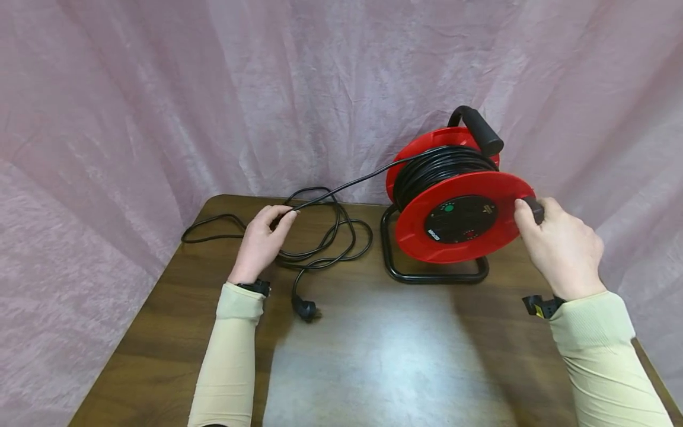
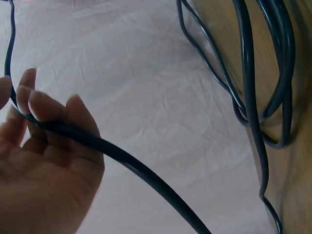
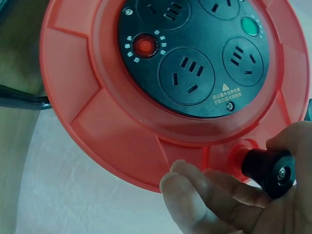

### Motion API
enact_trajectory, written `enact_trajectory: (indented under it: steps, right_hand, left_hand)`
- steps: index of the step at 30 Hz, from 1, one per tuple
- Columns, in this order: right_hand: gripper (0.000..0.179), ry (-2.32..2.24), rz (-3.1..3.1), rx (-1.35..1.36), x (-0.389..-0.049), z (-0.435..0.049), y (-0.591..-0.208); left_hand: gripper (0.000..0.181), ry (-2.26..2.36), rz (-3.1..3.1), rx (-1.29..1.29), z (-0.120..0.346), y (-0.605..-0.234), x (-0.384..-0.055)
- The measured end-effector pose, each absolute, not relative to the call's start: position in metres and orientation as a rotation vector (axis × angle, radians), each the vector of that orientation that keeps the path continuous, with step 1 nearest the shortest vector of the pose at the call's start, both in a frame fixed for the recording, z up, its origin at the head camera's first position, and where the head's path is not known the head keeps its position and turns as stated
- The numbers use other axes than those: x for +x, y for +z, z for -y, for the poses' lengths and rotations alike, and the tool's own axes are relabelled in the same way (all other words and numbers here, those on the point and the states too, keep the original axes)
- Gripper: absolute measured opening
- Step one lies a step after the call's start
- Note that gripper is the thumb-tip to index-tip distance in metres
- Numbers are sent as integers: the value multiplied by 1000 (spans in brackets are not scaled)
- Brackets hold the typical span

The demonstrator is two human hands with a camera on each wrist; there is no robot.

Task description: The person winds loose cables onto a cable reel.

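A red cable reel [image 1: 464, 219] stands on its black tube frame, with black cable [image 1: 448, 169] wound round its drum. On its face is a black socket panel [image 3: 195, 53] with a red button and a green light. My right hand [image 1: 568, 249] grips the black winding knob [image 3: 270, 170] near the rim, fingers curled about it. To the left, my left hand [image 1: 262, 240] holds the cable strand [image 2: 141, 173] between thumb and curled fingers. That strand rises from the hand to the top of the drum.
Loose loops of cable [image 1: 325, 261] lie on the wooden table [image 1: 176, 332] around my left hand. The cable's plug [image 1: 306, 309] rests nearer to me. Behind the table hangs a pink curtain [image 1: 299, 89]. The reel's carrying handle [image 1: 482, 131] juts above the drum.
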State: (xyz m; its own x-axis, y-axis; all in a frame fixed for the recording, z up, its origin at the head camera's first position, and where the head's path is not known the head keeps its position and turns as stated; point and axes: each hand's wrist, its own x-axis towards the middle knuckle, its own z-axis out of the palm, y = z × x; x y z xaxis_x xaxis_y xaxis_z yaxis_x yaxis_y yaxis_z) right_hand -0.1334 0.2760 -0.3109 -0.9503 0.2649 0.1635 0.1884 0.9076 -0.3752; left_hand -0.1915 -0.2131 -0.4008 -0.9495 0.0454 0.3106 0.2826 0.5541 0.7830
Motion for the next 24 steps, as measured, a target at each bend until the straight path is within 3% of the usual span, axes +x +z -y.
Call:
enact_trajectory:
  steps: [4, 11, 24]
  right_hand:
    - [60, 524, 2837, -355, -132, -277, -313]
    - [69, 515, 2840, -366, -129, -282, -316]
    - [62, 514, 2822, -388, -130, -285, -331]
  left_hand:
    - [42, -1335, 2523, -317, 212, -400, -191]
    - [45, -1381, 2483, -219, 211, -399, -190]
    - [34, -1276, 2531, -393, 208, -401, -187]
